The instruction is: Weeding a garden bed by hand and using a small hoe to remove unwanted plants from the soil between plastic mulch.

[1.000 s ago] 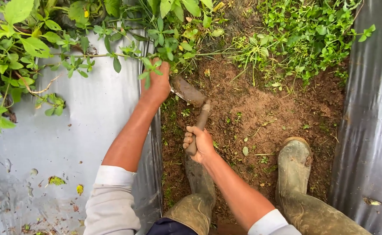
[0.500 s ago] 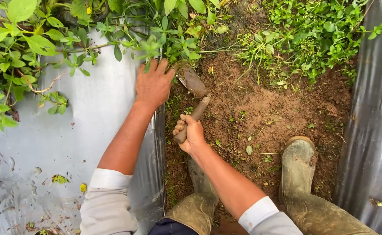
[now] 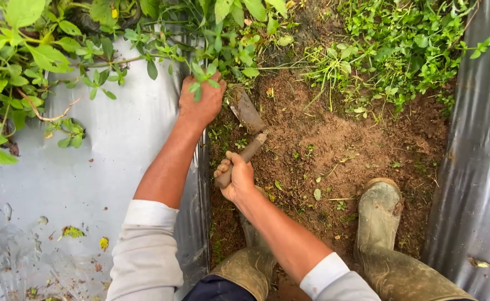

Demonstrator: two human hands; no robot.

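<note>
Grey plastic mulch sheet point(image 3: 105, 161) at left. Left hand point(image 3: 201, 101), arm extended, fist clamped on leafy green weed stems point(image 3: 203, 78) at sheet edge. Right hand point(image 3: 235, 179) (wrist bent) gripping muddy wooden-handled trowel point(image 3: 244, 131), blade in brown soil point(image 3: 334, 145). Muddy rubber boot point(image 3: 380, 217) at rt.

A single head-worn camera looks almost straight down from the standing person's eye level, close above both forearms. The view faces forward along a strip of bare soil point(image 3: 334, 150) between two sheets of silver plastic mulch point(image 3: 88, 167), with weeds point(image 3: 379, 50) at the top edge and muddy rubber boots point(image 3: 379, 217) at the bottom.
</note>
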